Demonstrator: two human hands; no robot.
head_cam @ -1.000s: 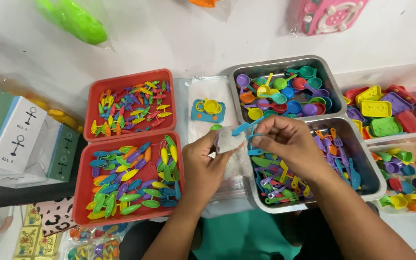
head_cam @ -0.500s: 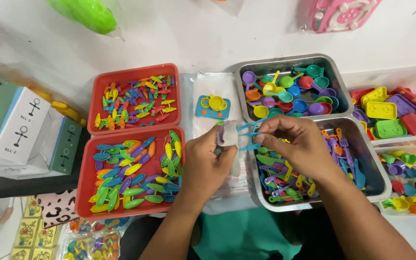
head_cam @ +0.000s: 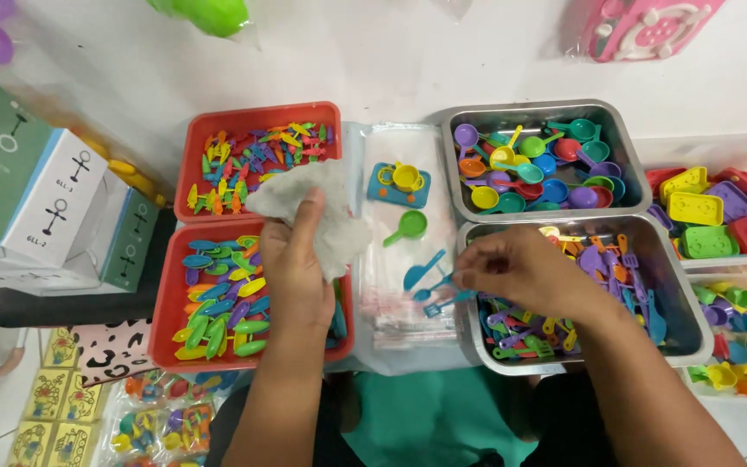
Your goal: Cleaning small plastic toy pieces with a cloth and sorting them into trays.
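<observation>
Holding a crumpled white cloth (head_cam: 315, 210) in your left hand (head_cam: 294, 270), you have it lifted over the seam between the two red trays, fingers closed around its lower edge. Your right hand (head_cam: 520, 270) sits at the left rim of the near steel tray (head_cam: 692, 346), fingertips pinched together on small blue toy utensils (head_cam: 436, 287), which fan out to the left over the stack of clear plastic bags (head_cam: 391, 303). Whether you grip all of the blue pieces or only some, the view does not show.

On those bags, toward their far edge, lies a blue toy stove with a yellow pot (head_cam: 399, 183), and just nearer a green toy ladle (head_cam: 408, 227). The far steel tray (head_cam: 460, 117) holds coloured ladles; the near red tray (head_cam: 166, 346) holds leaf-shaped pieces.

By the look of it, you are gathering one set of pieces onto the top bag, with the utensils being laid down now. The next move calls for a clean release beside the ladle, keeping the cloth clear.
</observation>
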